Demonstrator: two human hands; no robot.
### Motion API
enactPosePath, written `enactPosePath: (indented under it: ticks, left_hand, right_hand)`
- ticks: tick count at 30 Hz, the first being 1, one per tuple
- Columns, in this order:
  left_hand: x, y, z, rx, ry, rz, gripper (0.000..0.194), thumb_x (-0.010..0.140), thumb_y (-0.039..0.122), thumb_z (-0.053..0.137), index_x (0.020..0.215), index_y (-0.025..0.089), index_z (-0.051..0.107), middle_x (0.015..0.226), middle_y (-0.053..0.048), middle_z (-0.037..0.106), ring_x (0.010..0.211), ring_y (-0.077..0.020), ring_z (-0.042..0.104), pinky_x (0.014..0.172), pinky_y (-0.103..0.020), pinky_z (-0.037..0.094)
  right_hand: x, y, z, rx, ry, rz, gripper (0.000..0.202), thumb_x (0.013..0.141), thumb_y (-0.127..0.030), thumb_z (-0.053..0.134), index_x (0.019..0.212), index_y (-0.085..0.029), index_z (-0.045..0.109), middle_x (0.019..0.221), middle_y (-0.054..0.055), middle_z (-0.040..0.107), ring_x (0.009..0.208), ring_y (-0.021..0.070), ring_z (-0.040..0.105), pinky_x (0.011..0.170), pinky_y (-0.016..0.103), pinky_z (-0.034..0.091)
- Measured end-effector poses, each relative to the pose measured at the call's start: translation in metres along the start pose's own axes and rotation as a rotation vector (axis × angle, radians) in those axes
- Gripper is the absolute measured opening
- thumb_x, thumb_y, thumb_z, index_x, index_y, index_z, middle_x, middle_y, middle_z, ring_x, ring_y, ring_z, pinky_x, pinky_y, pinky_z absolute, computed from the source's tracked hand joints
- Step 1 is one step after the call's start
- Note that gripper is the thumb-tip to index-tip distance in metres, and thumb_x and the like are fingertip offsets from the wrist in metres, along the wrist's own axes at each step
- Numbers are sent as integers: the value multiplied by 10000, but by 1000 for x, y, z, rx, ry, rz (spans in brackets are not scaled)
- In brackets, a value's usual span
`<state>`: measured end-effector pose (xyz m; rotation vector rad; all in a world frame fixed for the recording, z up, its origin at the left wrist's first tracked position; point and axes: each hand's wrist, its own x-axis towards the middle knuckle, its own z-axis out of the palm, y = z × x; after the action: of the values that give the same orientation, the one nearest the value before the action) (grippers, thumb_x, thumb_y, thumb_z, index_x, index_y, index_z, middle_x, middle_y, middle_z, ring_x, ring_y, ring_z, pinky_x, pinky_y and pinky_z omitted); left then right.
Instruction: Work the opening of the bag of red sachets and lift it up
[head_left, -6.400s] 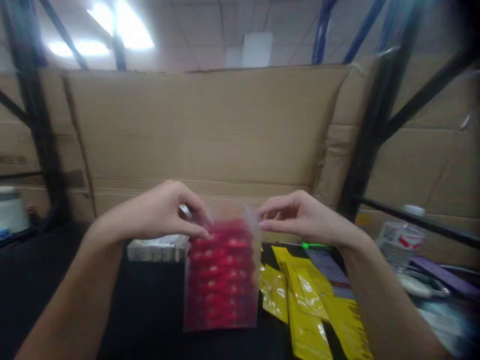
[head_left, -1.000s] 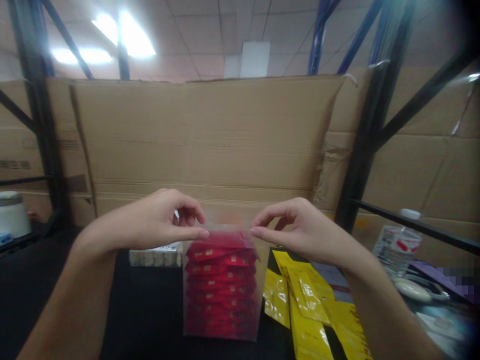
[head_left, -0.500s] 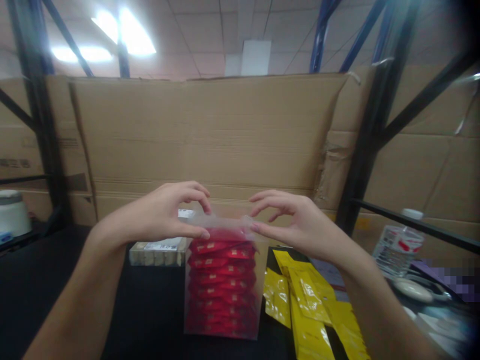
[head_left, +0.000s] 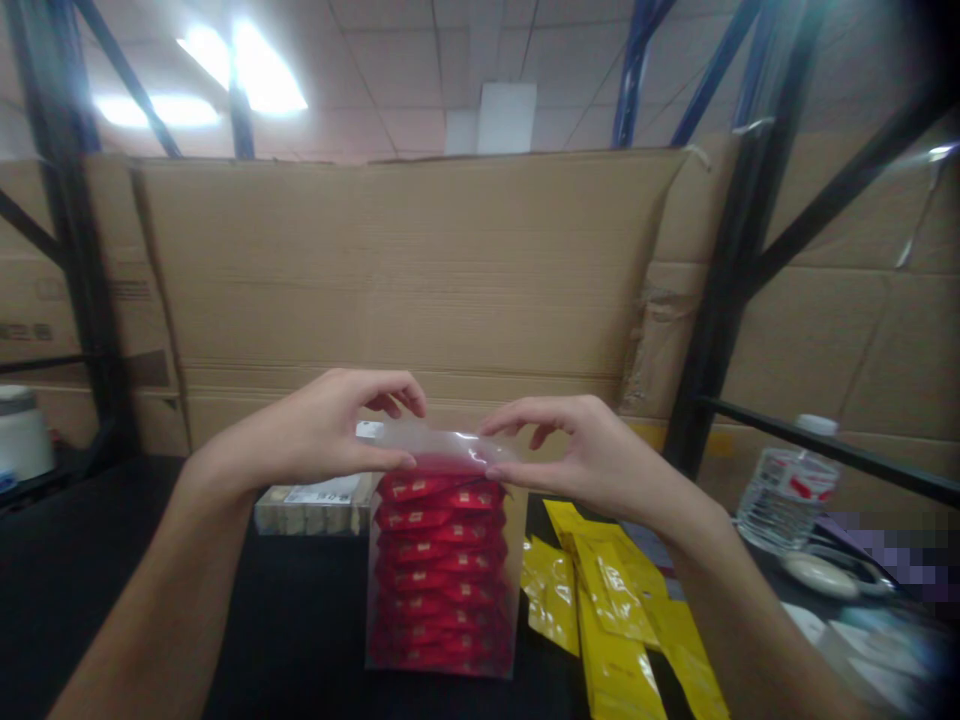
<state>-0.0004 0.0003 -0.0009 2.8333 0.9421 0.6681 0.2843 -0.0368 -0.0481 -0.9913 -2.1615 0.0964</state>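
White pot point(head_left: 22, 432): seen at the far left edge of the frame, on the dark tabletop point(head_left: 300, 620).
Left hand point(head_left: 315, 430): placed left of centre, its grip closed on the left end of the folded top of the clear bag point(head_left: 442, 560), with thumb and fingers pinched together.
Flat box point(head_left: 315, 503): laid on the tabletop just behind and left of the bag, below the left hand; a white label is seen on its top.
Clear bag: stood upright at the lower centre of the frame on the tabletop, filled with a stack of red packets point(head_left: 439, 570); its top edge is folded over and held between both hands.
Right hand point(head_left: 577, 455): placed right of centre, its grip closed on the right end of the bag's folded top, thumb below and fingers above.
Yellow packets point(head_left: 607, 610): spread on the tabletop just right of the bag, at the lower right.
Water bottle point(head_left: 787, 485): seen at the right, behind a black bar, well apart from the bag.
Cardboard boxes point(head_left: 420, 260): stacked across the middle of the frame behind the hands.
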Motion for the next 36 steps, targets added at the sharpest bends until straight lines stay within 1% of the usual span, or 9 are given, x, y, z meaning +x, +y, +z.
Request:
enactPosePath:
  ticks: [4,6,9,15,20,23,27,33,36]
  left_hand:
    - [0,-3,-1,54,-7,7,353,844,506,716,1104,268,697,1132,4,714,1052,-182,650,904,-269,482]
    - [0,-5,-1,60,-15,13,323,848,511,709,1082,288,721,1145,12,722,1054,-182,656,904,-270,478]
    - [0,-6,-1,48,-20,3,308,838,528,716,1043,301,753,1132,16,741,1044,-184,670,901,-266,479]
    - [1,-4,-1,30,-31,-55,304,816,529,738,1009,300,787,1026,11,777,953,-189,701,833,-260,493]
    - [1,0,-2,38,-24,-60,240,824,476,739,967,293,799,945,23,788,860,-172,711,767,-246,495]
    - [1,0,-2,33,-17,-50,246,829,472,734,959,275,803,933,9,792,842,-176,718,746,-241,501]
    - [1,-3,-1,20,-15,-44,303,828,510,727,982,262,807,970,-16,794,877,-192,726,772,-251,522]
    - [3,-6,0,-10,-40,-4,244,855,447,719,1003,275,809,1045,-6,786,937,-175,726,841,-245,530]
    - [2,-6,0,-20,-57,-26,240,862,451,709,1002,284,810,1036,-3,788,937,-179,726,839,-250,527]
  right_hand:
    - [0,3,1,15,3,-58,291,828,-399,799,1077,-251,775,1162,19,725,1077,200,676,974,329,519]
    - [0,4,1,16,8,-71,290,832,-409,793,1071,-245,782,1173,31,722,1093,210,675,1008,344,512]
    - [1,4,1,14,10,-63,289,840,-410,786,1074,-241,785,1158,39,727,1078,215,681,990,347,526]
    - [0,3,0,20,-2,-35,285,861,-439,764,1063,-240,789,1101,32,743,1017,201,696,923,328,544]
    - [0,2,0,42,-18,-34,213,880,-384,749,1030,-241,797,1058,23,752,978,188,702,888,310,545]
    - [1,2,0,40,-18,-27,189,888,-362,737,1015,-238,802,1040,29,754,962,192,704,877,310,545]
    - [1,2,1,43,-15,-41,170,889,-350,733,992,-238,807,1025,30,754,941,191,704,863,306,543]
    - [1,0,1,37,-11,-42,144,892,-316,724,982,-242,809,1013,17,754,927,178,701,855,293,540]
    - [1,-1,0,39,-18,-36,138,893,-325,723,961,-237,806,999,20,755,919,180,700,845,294,535]
